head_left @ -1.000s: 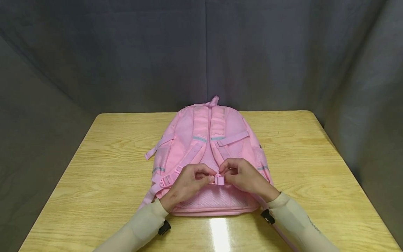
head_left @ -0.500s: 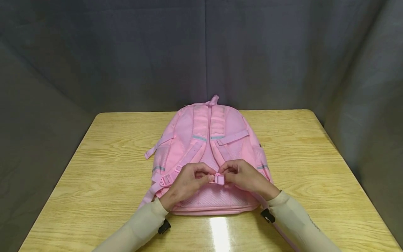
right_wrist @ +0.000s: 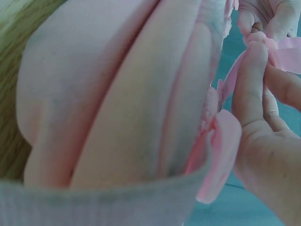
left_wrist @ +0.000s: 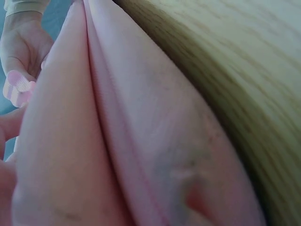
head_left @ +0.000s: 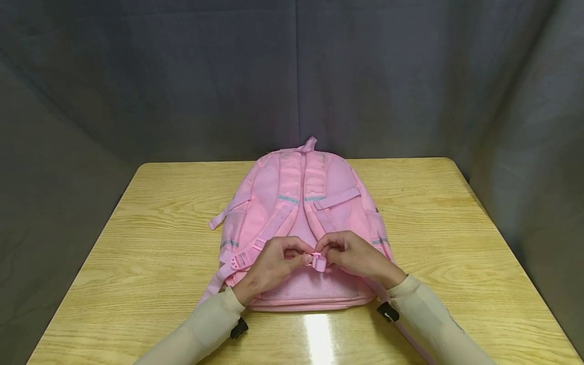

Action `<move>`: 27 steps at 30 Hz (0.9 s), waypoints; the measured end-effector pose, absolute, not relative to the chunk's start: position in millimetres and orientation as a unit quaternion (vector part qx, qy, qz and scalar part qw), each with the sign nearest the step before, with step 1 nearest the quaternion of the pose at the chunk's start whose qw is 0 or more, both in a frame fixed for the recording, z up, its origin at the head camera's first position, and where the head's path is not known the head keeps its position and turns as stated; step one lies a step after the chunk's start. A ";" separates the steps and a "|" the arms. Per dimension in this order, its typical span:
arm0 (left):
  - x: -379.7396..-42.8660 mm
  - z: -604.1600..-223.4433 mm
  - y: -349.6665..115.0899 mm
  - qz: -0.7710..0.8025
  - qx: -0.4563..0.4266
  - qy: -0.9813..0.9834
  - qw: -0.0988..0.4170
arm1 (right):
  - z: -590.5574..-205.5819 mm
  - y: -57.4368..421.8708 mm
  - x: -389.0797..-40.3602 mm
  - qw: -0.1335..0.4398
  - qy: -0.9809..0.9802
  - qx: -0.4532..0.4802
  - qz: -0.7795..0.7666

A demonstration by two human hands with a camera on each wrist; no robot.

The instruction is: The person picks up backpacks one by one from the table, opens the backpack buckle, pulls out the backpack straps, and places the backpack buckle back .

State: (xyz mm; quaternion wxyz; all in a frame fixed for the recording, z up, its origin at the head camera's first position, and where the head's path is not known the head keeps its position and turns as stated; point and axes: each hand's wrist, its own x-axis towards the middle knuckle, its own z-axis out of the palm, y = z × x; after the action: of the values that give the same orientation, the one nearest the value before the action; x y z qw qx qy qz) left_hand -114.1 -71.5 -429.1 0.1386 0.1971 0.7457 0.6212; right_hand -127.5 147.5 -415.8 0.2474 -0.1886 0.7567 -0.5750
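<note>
While pink backpack (head_left: 310, 291) is carried straps-up by counter (head_left: 159, 228), strap adjuster (head_left: 241, 260) is seen at backpack's lower left; over backpack's lower middle, by left hand (head_left: 275, 258) small buckle (head_left: 319, 262) is pinched, its right side held by right hand (head_left: 353, 256).

Head: high over the 6 o'clock side of the surface (head_left: 159, 228), looking forward and down at the pink backpack (head_left: 315, 291), dark curtain (head_left: 292, 76) at 12; the farthest off of the three.
Left wrist: very near the backpack's fabric, facing across toward the right grip (head_left: 358, 256) at 10, surface at 2.
Right wrist: also close-up, fabric through the centre, surface at 9, left grip (head_left: 271, 258) at 2.
Shared by wrists: fabric, surface, both grips, pink strap piece (head_left: 320, 263).
Shared with head: the same, smaller there.
</note>
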 end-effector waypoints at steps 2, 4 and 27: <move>-114.1 -429.2 -71.4 0.620 0.198 0.747 0.135 | -415.8 147.7 -127.6 0.246 0.755 -0.193 -0.577; -114.3 -429.3 -71.2 0.620 0.196 0.748 0.132 | -415.6 147.9 -127.6 0.244 0.754 -0.195 -0.578; -112.4 -428.7 -69.8 0.603 0.199 0.764 0.113 | -416.4 145.9 -127.2 0.283 0.745 -0.181 -0.577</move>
State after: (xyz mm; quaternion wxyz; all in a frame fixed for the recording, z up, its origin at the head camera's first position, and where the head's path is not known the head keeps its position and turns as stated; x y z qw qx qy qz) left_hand -112.4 -69.8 -428.7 0.1131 0.1995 0.7641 0.6029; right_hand -127.2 145.9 -416.4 0.2830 -0.1813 0.7448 -0.5765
